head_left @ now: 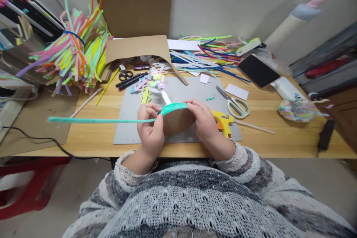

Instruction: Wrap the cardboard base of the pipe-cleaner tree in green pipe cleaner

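Between my two hands is a rounded piece of brown cardboard (178,122) with teal pipe cleaners along its far edge. My left hand (150,128) is closed on its left side, pinching a teal pipe cleaner (97,120) whose long free end sticks out to the left. My right hand (205,121) grips the right side of the cardboard, thumb and fingers at its edge. Just beyond stands a white pipe-cleaner shape (165,96), beside pastel pipe-cleaner shapes (145,83) on the grey mat (128,134). The yellow glue gun (224,121) lies right of my right hand, partly hidden.
White-handled scissors (237,106) lie at the mat's right, near a phone (259,70). Loose pipe cleaners (195,59) lie along the back, beside a bent cardboard piece (139,46). A large pipe-cleaner bundle (80,48) stands left. A black cable (52,139) crosses the left front.
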`<state>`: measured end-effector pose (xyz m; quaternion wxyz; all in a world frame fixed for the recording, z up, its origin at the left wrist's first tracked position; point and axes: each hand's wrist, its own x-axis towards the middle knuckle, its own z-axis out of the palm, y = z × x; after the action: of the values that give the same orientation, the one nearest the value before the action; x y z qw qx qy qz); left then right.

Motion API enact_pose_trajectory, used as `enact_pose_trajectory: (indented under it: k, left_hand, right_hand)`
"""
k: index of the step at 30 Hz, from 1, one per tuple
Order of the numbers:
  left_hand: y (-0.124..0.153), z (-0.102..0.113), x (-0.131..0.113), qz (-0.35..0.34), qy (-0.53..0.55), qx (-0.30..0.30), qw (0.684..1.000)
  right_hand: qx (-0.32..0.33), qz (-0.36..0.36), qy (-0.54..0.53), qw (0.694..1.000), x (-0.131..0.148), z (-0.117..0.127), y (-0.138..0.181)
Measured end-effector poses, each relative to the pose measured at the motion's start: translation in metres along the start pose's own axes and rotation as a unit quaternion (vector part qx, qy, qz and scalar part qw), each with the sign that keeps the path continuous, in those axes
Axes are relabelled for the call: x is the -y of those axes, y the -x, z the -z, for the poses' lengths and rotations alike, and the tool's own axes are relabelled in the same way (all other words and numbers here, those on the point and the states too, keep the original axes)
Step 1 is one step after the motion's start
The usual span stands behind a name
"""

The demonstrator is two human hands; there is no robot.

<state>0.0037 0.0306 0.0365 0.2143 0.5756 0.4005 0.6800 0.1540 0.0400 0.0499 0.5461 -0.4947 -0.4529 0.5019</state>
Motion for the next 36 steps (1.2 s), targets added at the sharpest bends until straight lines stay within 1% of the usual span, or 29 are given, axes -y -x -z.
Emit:
enact_pose_trajectory:
  k: [4,8,11,13,15,17,19,21,24,27,33,36]
  left_hand:
    - [-0.001,0.0,0.001,-0.003,0.013,0.001,1.0]
    - [-0.001,-0.001,0.0,-0.003,0.023,0.002,1.0]
    - [-0.002,-0.001,0.0,0.0,0.031,0.002,1.0]
    - [-0.002,-0.001,0.0,0.002,0.039,-0.001,0.999]
    - [-0.002,-0.001,-0.001,0.003,0.041,-0.003,0.999]
    - [-0.002,0.0,-0.001,0.004,0.039,-0.004,0.999]
    - [-0.002,0.0,-0.001,0.009,0.034,-0.004,0.999]
    - [-0.001,0.0,-0.001,0.012,0.03,-0.002,0.999]
    - [-0.001,0.001,-0.001,0.01,0.027,-0.002,1.0]
    - [-0.001,0.0,-0.001,0.006,0.024,-0.004,1.0]
    - [-0.001,-0.001,-0.002,-0.001,0.017,-0.005,1.0]
    - [-0.001,-0.002,-0.002,-0.002,0.015,-0.004,1.0]
  right_hand:
    - [0.002,0.007,-0.002,1.0,-0.002,-0.002,0.0]
    - [0.001,0.005,0.031,1.0,-0.003,-0.001,-0.003]
    - [0.019,0.044,0.06,0.997,0.0,0.003,-0.004]
    - [0.015,0.098,0.094,0.991,0.004,0.005,0.0]
    - [-0.009,0.188,0.154,0.97,0.008,0.007,0.009]
    - [-0.014,0.291,0.232,0.928,0.011,0.009,0.02]
    - [0.01,0.361,0.301,0.883,0.012,0.011,0.031]
    - [0.032,0.394,0.343,0.852,0.01,0.012,0.039]
    - [0.038,0.413,0.366,0.833,0.006,0.014,0.043]
    - [0.032,0.403,0.366,0.838,0.003,0.013,0.042]
    - [0.008,0.351,0.345,0.871,0.004,0.009,0.041]
    - [0.005,0.336,0.337,0.879,0.005,0.009,0.04]
